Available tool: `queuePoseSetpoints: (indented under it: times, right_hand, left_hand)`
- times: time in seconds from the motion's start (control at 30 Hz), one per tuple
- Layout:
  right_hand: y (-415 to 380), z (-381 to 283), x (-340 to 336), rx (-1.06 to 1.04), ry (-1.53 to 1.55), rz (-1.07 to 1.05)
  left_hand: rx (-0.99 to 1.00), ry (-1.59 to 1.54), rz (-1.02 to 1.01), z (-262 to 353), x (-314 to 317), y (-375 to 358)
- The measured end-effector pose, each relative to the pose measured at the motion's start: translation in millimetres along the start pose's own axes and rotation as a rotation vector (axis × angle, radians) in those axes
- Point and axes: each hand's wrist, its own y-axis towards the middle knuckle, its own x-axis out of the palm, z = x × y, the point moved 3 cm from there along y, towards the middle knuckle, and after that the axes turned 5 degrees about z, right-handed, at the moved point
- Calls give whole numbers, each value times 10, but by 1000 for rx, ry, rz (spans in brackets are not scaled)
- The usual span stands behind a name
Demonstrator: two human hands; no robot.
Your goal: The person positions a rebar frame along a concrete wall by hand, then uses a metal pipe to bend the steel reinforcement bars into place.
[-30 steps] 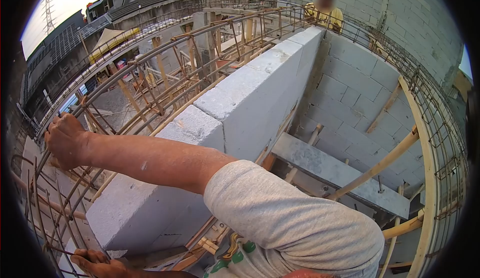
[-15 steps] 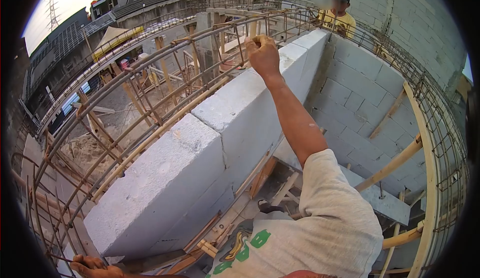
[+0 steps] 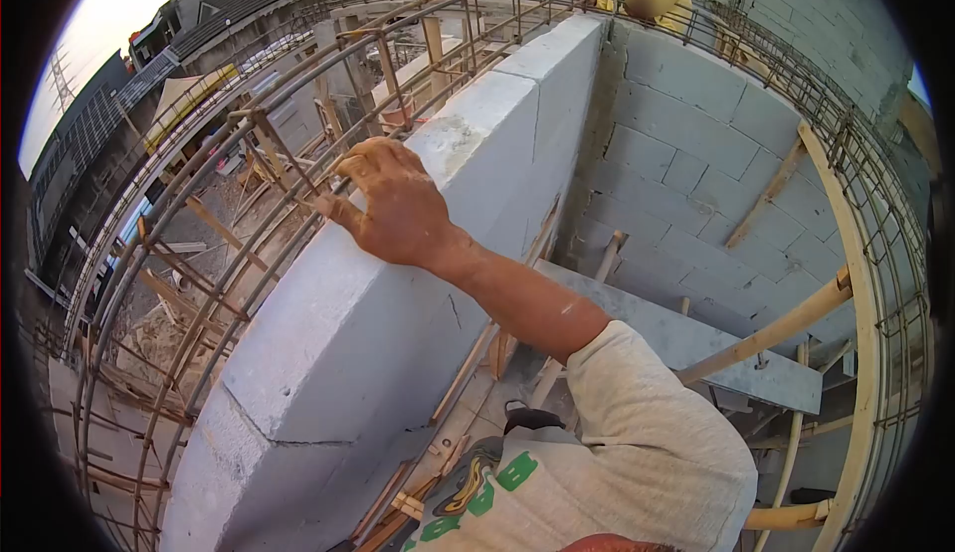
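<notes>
My right hand (image 3: 396, 204) reaches over the top of a white block wall (image 3: 328, 288), beside a rebar cage (image 3: 214, 254) that runs along its far side. The thumb and forefinger stand apart, with their tips right at the cage's bars. The other fingers bend over the wall's top edge. Rough white patches and joints between blocks mark the wall. My left hand is out of the picture.
A person in a yellow shirt (image 3: 671, 0) is at the far end. Another block wall (image 3: 696, 144) stands to the right, with wooden poles (image 3: 766, 328) and a grey plank (image 3: 696, 343) before it. A second rebar cage (image 3: 875, 224) curves down the right side.
My right hand has come nearer and to the left along the wall, its fingers now less pinched. My left hand, at the lower left before, has left the view. The view has shifted.
</notes>
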Motion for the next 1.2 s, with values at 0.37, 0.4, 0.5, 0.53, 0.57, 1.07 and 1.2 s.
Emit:
queuePoseSetpoints:
  times: [0.37, 0.4, 0.5, 0.53, 0.57, 1.07, 1.2]
  right_hand:
    - [-10, 581, -348, 29, 952, 22]
    - [-20, 660, -466, 1, 872, 81]
    - [0, 1067, -746, 6, 661, 230]
    - [12, 1224, -814, 25, 597, 266]
    - [35, 1383, -861, 66, 559, 269]
    - [465, 2796, -726, -81, 166, 250]
    - [459, 2871, -793, -127, 405, 252]
  left_hand:
    - [131, -183, -1061, 2118, 2033, -1936]
    - [142, -172, -1047, 2152, 2076, -1959]
    - [186, -128, -1028, 2108, 2088, -2021]
    - [213, -103, -1039, 2105, 2077, -2038]
    - [242, -73, -1057, 2118, 2068, -2049]
    - [341, 84, -910, 2349, 2113, -2095]
    - [475, 184, -573, 2434, 2071, -2167]
